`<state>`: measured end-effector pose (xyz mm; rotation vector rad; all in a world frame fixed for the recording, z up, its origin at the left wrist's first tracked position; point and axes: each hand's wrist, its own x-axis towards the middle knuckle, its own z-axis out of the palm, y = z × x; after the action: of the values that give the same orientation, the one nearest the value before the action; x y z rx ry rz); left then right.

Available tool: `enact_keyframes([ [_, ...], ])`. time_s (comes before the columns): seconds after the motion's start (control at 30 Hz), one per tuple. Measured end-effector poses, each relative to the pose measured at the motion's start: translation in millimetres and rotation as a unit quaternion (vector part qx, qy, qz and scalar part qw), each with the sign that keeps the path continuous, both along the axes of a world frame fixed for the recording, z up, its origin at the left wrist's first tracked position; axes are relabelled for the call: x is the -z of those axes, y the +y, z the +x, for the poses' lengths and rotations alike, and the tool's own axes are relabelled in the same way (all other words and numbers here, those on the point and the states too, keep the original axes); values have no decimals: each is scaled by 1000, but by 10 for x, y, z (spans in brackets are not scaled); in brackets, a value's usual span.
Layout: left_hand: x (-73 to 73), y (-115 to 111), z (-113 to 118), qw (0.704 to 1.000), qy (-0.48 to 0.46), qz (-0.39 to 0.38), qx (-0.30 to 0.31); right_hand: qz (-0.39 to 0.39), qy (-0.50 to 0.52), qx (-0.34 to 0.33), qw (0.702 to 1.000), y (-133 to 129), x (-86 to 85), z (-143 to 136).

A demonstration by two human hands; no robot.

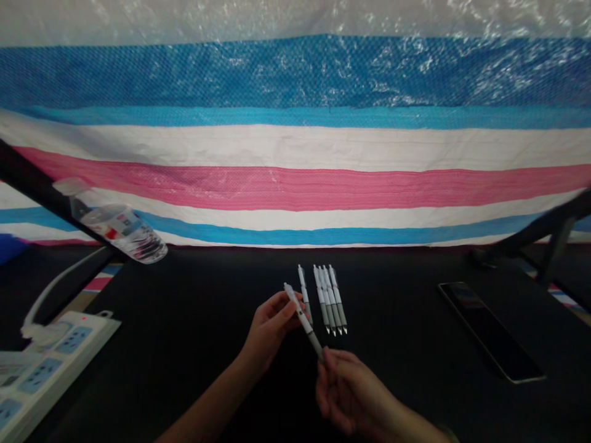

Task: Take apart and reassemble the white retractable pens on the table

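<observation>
A white pen with a grey grip is held at a slant between my two hands. My left hand pinches its upper white barrel near the clip. At the lower grip end, the fingers of my right hand are closed round it, and they hide the tip. Just behind the held pen lies a single similar pen, partly covered by my left hand. To its right, several matching pens lie side by side in a row, tips toward me.
On the black tabletop, a dark phone lies at the right. A white power strip with a plugged-in cable is at the left. A clear bottle leans by the left black frame bar. Striped sheeting hangs behind.
</observation>
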<state>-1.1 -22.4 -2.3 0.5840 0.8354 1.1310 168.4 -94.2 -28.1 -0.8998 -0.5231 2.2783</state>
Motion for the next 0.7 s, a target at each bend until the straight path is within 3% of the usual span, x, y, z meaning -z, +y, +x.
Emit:
enact_keyframes([
  [0.2, 7, 3, 10, 999, -28, 16, 10, -15, 0, -23, 1000, 38, -4, 6],
  [0.47, -54, -24, 8, 999, -27, 40, 15, 98, -134, -20, 986, -4, -106, -2],
  [0.7, -27, -32, 28, 996, -83, 20, 38, 0, 32, -82, 996, 21, 52, 43],
])
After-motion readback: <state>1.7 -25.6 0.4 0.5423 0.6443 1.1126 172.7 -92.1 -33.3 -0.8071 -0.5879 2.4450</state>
